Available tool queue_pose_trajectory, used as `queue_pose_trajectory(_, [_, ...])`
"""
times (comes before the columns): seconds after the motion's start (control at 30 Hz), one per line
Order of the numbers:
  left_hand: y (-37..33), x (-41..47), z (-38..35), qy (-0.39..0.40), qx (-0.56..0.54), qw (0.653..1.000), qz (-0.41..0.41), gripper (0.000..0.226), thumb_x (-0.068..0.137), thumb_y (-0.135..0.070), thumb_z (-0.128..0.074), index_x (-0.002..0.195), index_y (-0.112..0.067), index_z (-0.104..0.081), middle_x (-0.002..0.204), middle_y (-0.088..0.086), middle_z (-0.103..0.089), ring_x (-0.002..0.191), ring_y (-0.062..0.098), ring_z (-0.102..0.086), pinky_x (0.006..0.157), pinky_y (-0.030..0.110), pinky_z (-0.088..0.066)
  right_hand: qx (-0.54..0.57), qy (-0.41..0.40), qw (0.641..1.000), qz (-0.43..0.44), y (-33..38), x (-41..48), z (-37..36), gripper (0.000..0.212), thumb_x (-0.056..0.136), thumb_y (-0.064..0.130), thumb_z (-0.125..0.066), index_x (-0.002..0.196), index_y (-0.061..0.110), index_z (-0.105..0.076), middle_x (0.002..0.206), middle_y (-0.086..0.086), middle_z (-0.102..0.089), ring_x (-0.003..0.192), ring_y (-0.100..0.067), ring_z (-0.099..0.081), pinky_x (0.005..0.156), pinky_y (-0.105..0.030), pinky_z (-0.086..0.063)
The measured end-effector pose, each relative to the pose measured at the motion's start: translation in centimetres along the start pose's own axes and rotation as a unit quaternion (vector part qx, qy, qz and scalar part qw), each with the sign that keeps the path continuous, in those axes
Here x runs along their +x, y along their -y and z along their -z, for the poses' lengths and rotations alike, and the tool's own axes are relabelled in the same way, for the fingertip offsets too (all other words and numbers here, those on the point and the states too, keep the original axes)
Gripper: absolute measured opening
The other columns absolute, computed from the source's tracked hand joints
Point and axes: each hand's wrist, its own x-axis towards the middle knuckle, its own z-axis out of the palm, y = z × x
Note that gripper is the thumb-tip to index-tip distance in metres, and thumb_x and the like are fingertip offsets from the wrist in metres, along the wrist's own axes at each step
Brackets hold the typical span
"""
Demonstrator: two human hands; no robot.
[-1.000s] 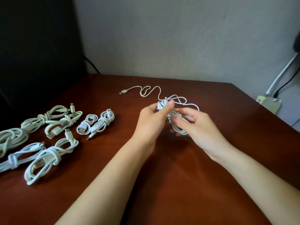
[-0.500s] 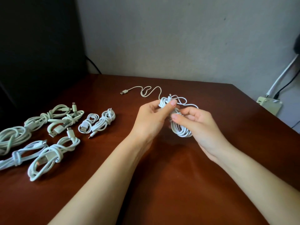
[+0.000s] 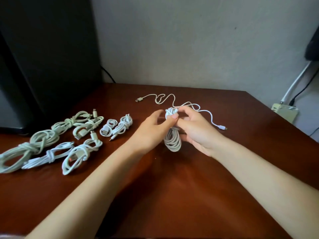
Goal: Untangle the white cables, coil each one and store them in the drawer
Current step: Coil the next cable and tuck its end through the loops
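Observation:
Over the middle of the dark wooden table [image 3: 172, 195], both my hands hold a white cable coil [image 3: 172, 140]. My left hand [image 3: 151, 130] pinches the top of the coil with thumb and fingers. My right hand [image 3: 196, 130] grips the same bundle from the right. One loose tail of the cable runs back to a USB plug [image 3: 137, 100]. The other tail ends in a small plug [image 3: 222, 128] on the table at the right. Several tied white cable coils [image 3: 57, 140] lie in rows at the left. No drawer is in view.
A black box-like object [image 3: 43, 57] stands at the back left against the grey wall. A power strip [image 3: 284, 112] with white and black leads sits beyond the table's right edge.
The coil now hangs lower between my hands, its loops below my fingers. A tail with the small plug has come free and lies out to the right. My view has shifted slightly.

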Motion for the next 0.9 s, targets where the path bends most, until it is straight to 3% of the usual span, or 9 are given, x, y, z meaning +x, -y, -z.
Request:
queue_pose_trajectory(0.07, [-0.3, -1.9, 1.6, -0.005, 0.002, 1.0, 0.013, 0.063, 0.09, -0.046, -0.057, 0.143, -0.019, -0.038, 0.127, -0.009, -0.055, 0.107, 0.006, -0.057, 0.084, 0.024, -0.052, -0.007, -0.002, 1.0, -0.008, 0.1, 0.0, -1.5, 0.012, 0.091, 0.015, -0.063, 0.101, 0.018, -0.058, 0.086, 0.0, -0.07, 0.074, -0.007, -0.067, 0.064, -0.023, -0.055])
queue_pose_trajectory(0.13, [-0.4, -3.9, 3.1, -0.015, 0.047, 0.999, -0.004, 0.055, 0.088, -0.038, -0.064, 0.137, -0.021, -0.044, 0.115, -0.013, -0.058, 0.1, 0.002, -0.057, 0.08, 0.018, -0.048, -0.03, -0.005, 0.999, -0.012, 0.0, 0.0, -3.2, 0.013, 0.087, 0.022, -0.068, 0.097, 0.017, -0.062, 0.078, 0.005, -0.069, 0.069, -0.004, -0.066, 0.063, -0.022, -0.055])
queue_pose_trajectory(0.23, [0.2, -6.2, 5.2, -0.055, 0.148, 0.987, -0.002, 0.065, 0.079, -0.033, -0.075, 0.135, -0.023, -0.044, 0.112, -0.01, -0.053, 0.099, 0.008, -0.054, 0.079, 0.022, -0.044, -0.053, 0.0, 0.998, -0.017, -0.4, -0.1, -6.0, 0.017, 0.085, 0.027, -0.07, 0.093, 0.013, -0.068, 0.078, 0.002, -0.071, 0.071, -0.006, -0.067, 0.055, -0.021, -0.052])
queue_pose_trajectory(0.3, [0.9, -7.3, 6.5, -0.094, 0.204, 0.974, 0.01, 0.069, 0.074, -0.031, -0.079, 0.133, -0.022, -0.046, 0.119, -0.002, -0.051, 0.102, 0.013, -0.053, 0.08, 0.023, -0.042, -0.097, 0.005, 0.995, -0.017, -1.1, 0.1, -7.6, 0.025, 0.084, 0.035, -0.071, 0.091, 0.011, -0.072, 0.087, -0.005, -0.074, 0.085, -0.014, -0.068, 0.066, -0.029, -0.055])
queue_pose_trajectory(0.37, [1.4, -8.1, 7.6, -0.12, 0.259, 0.958, 0.007, 0.057, 0.073, -0.029, -0.079, 0.123, -0.02, -0.053, 0.113, 0.001, -0.054, 0.097, 0.013, -0.052, 0.073, 0.021, -0.037, -0.172, -0.009, 0.985, -0.006, -1.7, 0.2, -9.0, 0.04, 0.08, 0.048, -0.07, 0.089, 0.009, -0.074, 0.089, -0.008, -0.073, 0.085, -0.016, -0.065, 0.07, -0.034, -0.049])
queue_pose_trajectory(0.5, [2.6, -9.4, 8.9, -0.148, 0.306, 0.941, -0.007, 0.04, 0.075, -0.022, -0.073, 0.112, -0.012, -0.061, 0.1, 0.004, -0.062, 0.093, 0.018, -0.056, 0.072, 0.025, -0.042, -0.291, -0.064, 0.953, 0.046, -2.3, -0.2, -10.6, 0.062, 0.075, 0.059, -0.069, 0.083, -0.003, -0.068, 0.067, -0.004, -0.054, 0.068, -0.014, -0.048, 0.063, -0.031, -0.033])
queue_pose_trajectory(0.6, [3.1, -10.0, 8.9, -0.16, 0.329, 0.931, -0.002, 0.033, 0.076, -0.025, -0.07, 0.105, -0.01, -0.062, 0.086, 0.006, -0.066, 0.08, 0.023, -0.063, 0.07, 0.033, -0.051, -0.356, -0.073, 0.929, 0.069, -2.4, -0.6, -11.2, 0.06, 0.076, 0.06, -0.067, 0.07, 0.0, -0.067, 0.056, -0.004, -0.05, 0.06, -0.017, -0.047, 0.06, -0.034, -0.035])
queue_pose_trajectory(0.7, [3.4, -10.1, 8.5, -0.178, 0.377, 0.909, -0.008, 0.033, 0.078, -0.03, -0.067, 0.103, -0.01, -0.063, 0.088, 0.008, -0.065, 0.081, 0.027, -0.064, 0.07, 0.035, -0.053, -0.403, -0.082, 0.908, 0.079, -2.7, -0.6, -11.6, 0.056, 0.078, 0.06, -0.065, 0.055, 0.01, -0.053, 0.047, 0.001, -0.043, 0.054, -0.018, -0.043, 0.056, -0.036, -0.035])
queue_pose_trajectory(0.9, [3.2, -10.3, 8.0, -0.204, 0.447, 0.871, -0.009, 0.037, 0.085, -0.045, -0.058, 0.104, -0.015, -0.066, 0.09, 0.005, -0.063, 0.089, 0.028, -0.063, 0.063, 0.03, -0.042, -0.437, -0.072, 0.893, 0.078, -3.2, -0.8, -11.7, 0.049, 0.084, 0.061, -0.055, 0.08, 0.014, -0.067, 0.068, 0.001, -0.065, 0.076, -0.022, -0.062, 0.071, -0.037, -0.051])
